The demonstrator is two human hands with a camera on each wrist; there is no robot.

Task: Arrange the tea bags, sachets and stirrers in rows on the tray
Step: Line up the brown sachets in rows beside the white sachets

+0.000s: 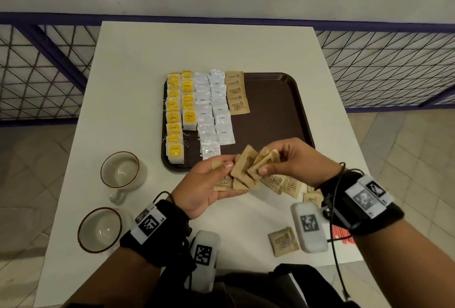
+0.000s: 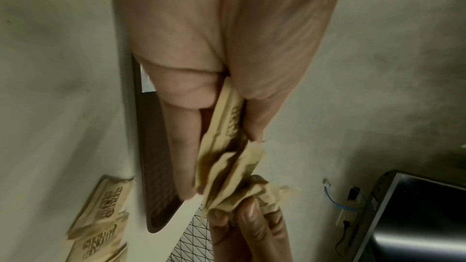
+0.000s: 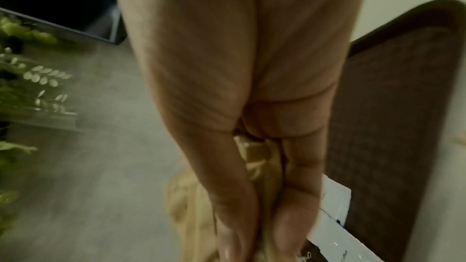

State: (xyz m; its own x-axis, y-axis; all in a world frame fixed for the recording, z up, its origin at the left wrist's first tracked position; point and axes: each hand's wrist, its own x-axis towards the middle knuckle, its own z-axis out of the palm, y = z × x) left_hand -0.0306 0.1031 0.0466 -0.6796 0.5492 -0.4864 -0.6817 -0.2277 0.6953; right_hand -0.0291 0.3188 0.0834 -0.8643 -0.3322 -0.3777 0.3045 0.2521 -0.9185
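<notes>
A dark brown tray (image 1: 275,101) lies on the white table (image 1: 138,66). On its left half stand rows of yellow tea bags (image 1: 175,115), white coffee sachets (image 1: 211,108) and brown sugar sachets (image 1: 236,93). Above the tray's near edge both hands hold a fanned bunch of brown sugar sachets (image 1: 246,172). My left hand (image 1: 216,179) grips the bunch from below, thumb on top, also in the left wrist view (image 2: 221,127). My right hand (image 1: 278,157) pinches sachets at the bunch's right end (image 3: 254,166). Red stirrers (image 1: 341,235) show behind the right wrist.
Two empty cups (image 1: 121,172) (image 1: 99,230) stand at the table's left. Loose sugar sachets (image 1: 285,183) lie near the tray's front right, one more (image 1: 283,241) by the near edge. A purple mesh railing (image 1: 44,66) runs behind the table.
</notes>
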